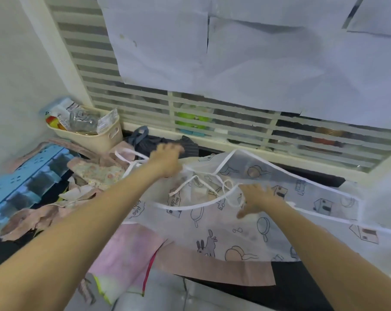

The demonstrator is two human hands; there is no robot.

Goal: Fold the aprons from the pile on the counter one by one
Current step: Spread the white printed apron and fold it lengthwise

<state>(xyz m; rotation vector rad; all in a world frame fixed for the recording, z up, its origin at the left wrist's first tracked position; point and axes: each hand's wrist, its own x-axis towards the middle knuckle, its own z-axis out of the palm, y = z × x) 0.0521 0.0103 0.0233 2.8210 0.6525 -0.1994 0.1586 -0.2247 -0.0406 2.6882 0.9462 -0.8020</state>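
Observation:
A white translucent apron (246, 223) printed with cartoon pans and rabbits lies spread across the dark counter (297, 286), its white straps (226, 189) tangled near the top. My left hand (167, 160) grips the apron's upper left edge by a strap. My right hand (257, 198) lies with fingers spread on the fabric next to the looped strap. A heap of pink and floral aprons (93, 176) sits to the left. A pink apron (131, 248) lies under the white one.
A cream basket (95, 138) with packets and a bottle stands at the back left. A light blue plastic rack (21, 187) lies at the far left. Dark striped cloth (151, 140) lies below the slatted window (234, 122). White paper sheets (257, 52) cover the window.

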